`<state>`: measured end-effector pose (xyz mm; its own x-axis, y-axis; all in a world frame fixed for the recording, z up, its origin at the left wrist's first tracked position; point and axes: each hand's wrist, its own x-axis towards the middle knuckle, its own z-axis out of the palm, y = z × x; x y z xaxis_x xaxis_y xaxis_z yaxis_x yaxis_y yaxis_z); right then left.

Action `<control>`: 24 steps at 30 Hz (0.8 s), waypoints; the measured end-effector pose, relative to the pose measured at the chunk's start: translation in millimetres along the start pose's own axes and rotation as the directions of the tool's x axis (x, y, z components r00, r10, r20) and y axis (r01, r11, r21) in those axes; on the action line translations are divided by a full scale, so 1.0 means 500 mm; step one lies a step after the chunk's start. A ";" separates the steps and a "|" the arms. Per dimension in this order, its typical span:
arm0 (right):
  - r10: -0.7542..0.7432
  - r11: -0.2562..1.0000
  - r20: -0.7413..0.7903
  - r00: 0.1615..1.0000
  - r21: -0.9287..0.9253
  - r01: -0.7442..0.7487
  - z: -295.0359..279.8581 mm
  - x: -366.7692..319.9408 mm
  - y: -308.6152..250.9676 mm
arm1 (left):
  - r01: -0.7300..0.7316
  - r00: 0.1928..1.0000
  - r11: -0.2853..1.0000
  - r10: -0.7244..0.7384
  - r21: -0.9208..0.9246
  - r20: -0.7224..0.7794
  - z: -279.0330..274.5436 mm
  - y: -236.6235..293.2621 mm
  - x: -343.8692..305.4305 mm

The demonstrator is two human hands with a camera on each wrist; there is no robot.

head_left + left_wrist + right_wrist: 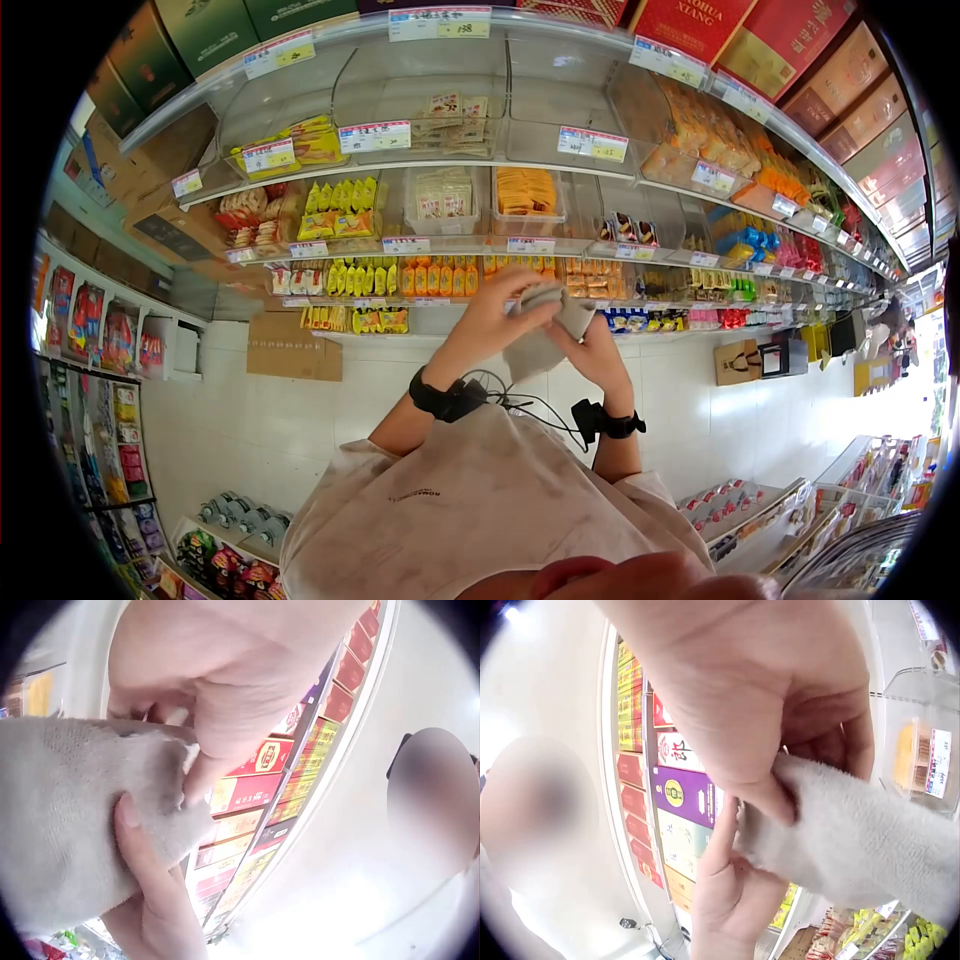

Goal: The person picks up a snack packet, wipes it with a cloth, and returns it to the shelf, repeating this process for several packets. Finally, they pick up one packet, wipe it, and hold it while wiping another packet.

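A grey fuzzy cloth point(533, 352), folded over, is held between both hands in front of the chest, before the shelves. My left hand point(490, 318) grips its upper part, fingers bent over the fold. From the other side my right hand point(597, 358) pinches the cloth with its thumb lying on top. Close up in the left wrist view, the cloth point(60, 825) shows a rumpled, turned-over edge between the two thumbs. In the right wrist view the cloth point(877, 825) stretches out to the right below the fingers, whose tips are partly hidden.
Shelves with clear bins hold packaged snacks, such as the orange packs point(526, 192), and price tags point(375, 136) line their edges. Gift boxes point(690, 35) stand on top. On the tiled floor sit a cardboard box point(293, 346) and crates point(738, 362). Black cables point(520, 400) hang between the wrists.
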<state>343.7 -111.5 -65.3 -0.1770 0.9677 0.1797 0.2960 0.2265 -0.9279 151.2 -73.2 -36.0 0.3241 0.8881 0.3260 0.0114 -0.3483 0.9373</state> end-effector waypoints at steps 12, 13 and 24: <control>0.037 0.993 -0.251 0.967 0.119 -0.007 0.061 0.021 -0.055 | 0.567 0.820 0.514 -0.421 -0.644 0.386 -0.050 -0.197 -0.037; 0.034 0.993 -0.166 0.986 0.121 -0.013 0.076 0.017 -0.047 | 0.471 0.874 0.547 -0.394 -0.691 0.284 -0.049 -0.215 -0.050; -0.384 0.885 -0.062 0.921 -0.308 0.348 0.202 0.086 -0.067 | 0.391 0.910 0.697 -0.389 -0.601 0.141 -0.183 -0.158 -0.110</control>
<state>231.3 -88.5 -59.7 -0.2190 0.8113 0.5421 0.4895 0.5719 -0.6583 46.0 -66.8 -116.8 0.4237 0.9018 -0.0850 -0.4337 0.2844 0.8550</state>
